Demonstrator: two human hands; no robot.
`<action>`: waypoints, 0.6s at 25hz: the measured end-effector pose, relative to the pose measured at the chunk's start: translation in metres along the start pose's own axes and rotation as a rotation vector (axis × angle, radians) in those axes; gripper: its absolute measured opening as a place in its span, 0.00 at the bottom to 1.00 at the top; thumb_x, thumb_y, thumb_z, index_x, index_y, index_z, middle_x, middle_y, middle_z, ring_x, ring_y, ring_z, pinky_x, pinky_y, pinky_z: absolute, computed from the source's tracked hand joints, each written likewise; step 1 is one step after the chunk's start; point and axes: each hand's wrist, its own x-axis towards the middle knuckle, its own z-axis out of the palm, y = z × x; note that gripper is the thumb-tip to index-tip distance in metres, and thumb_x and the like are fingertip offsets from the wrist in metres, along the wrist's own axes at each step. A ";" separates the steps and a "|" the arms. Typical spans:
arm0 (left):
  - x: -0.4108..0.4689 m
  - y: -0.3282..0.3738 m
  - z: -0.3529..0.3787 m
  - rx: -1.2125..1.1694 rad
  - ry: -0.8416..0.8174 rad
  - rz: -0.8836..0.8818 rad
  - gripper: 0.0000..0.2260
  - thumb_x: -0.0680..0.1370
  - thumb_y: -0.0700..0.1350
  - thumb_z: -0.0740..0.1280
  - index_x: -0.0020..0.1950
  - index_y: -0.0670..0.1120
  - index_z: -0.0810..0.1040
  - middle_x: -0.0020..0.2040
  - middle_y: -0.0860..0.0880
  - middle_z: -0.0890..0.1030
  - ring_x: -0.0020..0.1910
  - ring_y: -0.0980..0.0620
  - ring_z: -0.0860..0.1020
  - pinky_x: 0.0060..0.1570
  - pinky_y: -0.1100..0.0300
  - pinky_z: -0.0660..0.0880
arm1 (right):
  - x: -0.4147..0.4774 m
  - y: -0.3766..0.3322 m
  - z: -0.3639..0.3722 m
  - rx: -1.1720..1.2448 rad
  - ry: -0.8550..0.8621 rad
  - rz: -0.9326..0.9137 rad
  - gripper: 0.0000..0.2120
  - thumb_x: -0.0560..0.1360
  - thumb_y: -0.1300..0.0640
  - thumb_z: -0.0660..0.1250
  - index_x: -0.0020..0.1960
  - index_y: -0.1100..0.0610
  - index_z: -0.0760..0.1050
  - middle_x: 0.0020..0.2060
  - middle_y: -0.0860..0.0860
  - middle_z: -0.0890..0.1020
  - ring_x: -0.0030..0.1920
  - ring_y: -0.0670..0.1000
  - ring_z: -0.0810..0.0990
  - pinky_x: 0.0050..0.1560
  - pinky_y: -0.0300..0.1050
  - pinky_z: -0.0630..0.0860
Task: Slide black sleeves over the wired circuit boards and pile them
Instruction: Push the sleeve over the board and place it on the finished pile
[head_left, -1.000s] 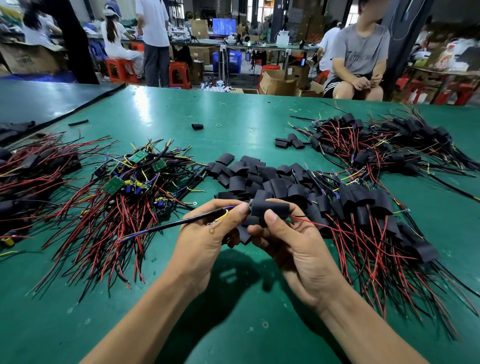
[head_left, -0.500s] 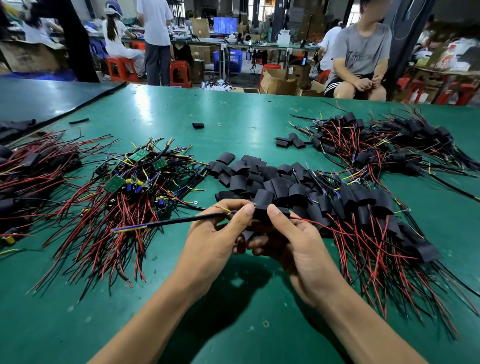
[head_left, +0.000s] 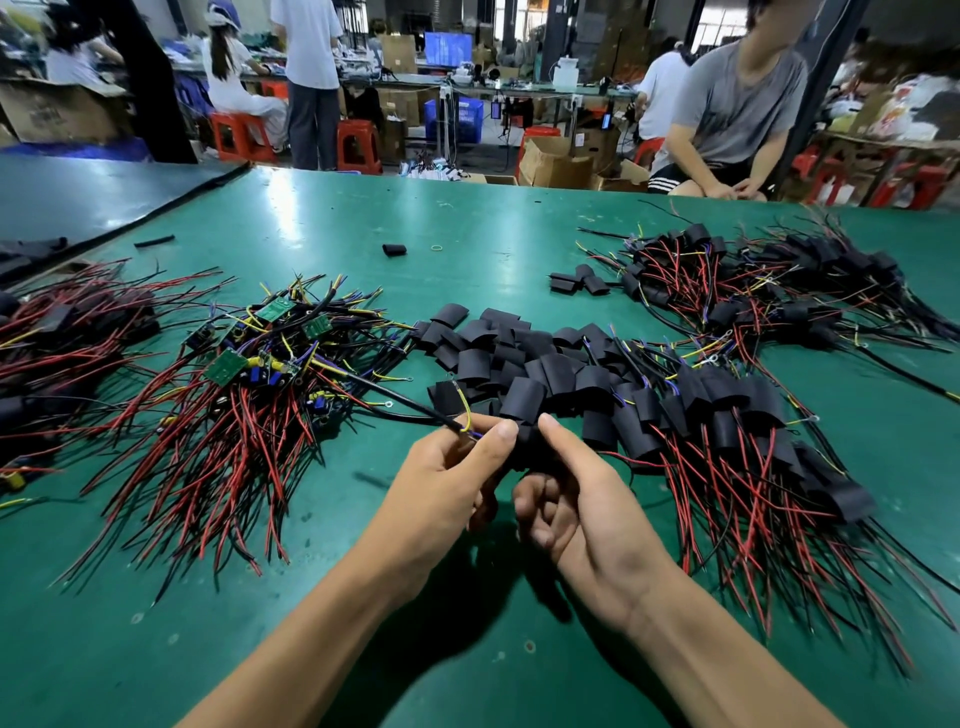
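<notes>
My left hand (head_left: 447, 483) pinches the wire end of a sleeved board, its black cable (head_left: 410, 410) trailing up and left. My right hand (head_left: 566, 493) grips the black sleeve (head_left: 527, 444) on that board between thumb and fingers; the board itself is hidden inside. Loose black sleeves (head_left: 498, 353) lie heaped just beyond my hands. A pile of bare green boards with red wires (head_left: 244, 379) sits to the left. To the right spreads the pile of sleeved boards (head_left: 727, 415).
A second sleeved pile (head_left: 753, 291) lies at the far right and another wire bundle (head_left: 62, 353) at the left edge. A stray sleeve (head_left: 394, 250) rests mid-table on the green mat (head_left: 311, 218). A seated person (head_left: 737, 104) is behind the table.
The cable swung upward and away from me as both hands drew together. The sleeve has sunk between my fingers, less of it showing than before.
</notes>
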 end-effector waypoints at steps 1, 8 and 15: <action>-0.001 0.001 0.001 0.026 0.002 0.035 0.13 0.75 0.57 0.67 0.47 0.49 0.82 0.32 0.49 0.74 0.30 0.51 0.68 0.28 0.61 0.65 | 0.000 0.001 0.001 0.035 -0.034 0.037 0.18 0.77 0.43 0.63 0.40 0.50 0.87 0.23 0.54 0.75 0.18 0.47 0.67 0.21 0.36 0.63; 0.003 0.005 -0.005 0.025 0.114 0.080 0.16 0.72 0.60 0.68 0.30 0.50 0.78 0.27 0.49 0.70 0.25 0.53 0.65 0.24 0.63 0.62 | 0.002 -0.002 0.002 0.137 -0.116 0.102 0.27 0.82 0.41 0.51 0.57 0.56 0.83 0.27 0.55 0.75 0.24 0.47 0.69 0.32 0.41 0.63; 0.007 0.008 -0.006 -0.355 -0.010 -0.126 0.08 0.66 0.52 0.74 0.32 0.49 0.83 0.30 0.50 0.76 0.25 0.56 0.71 0.23 0.66 0.67 | 0.001 -0.011 -0.001 0.194 -0.028 0.021 0.23 0.81 0.47 0.59 0.38 0.55 0.87 0.27 0.54 0.79 0.24 0.47 0.75 0.22 0.37 0.69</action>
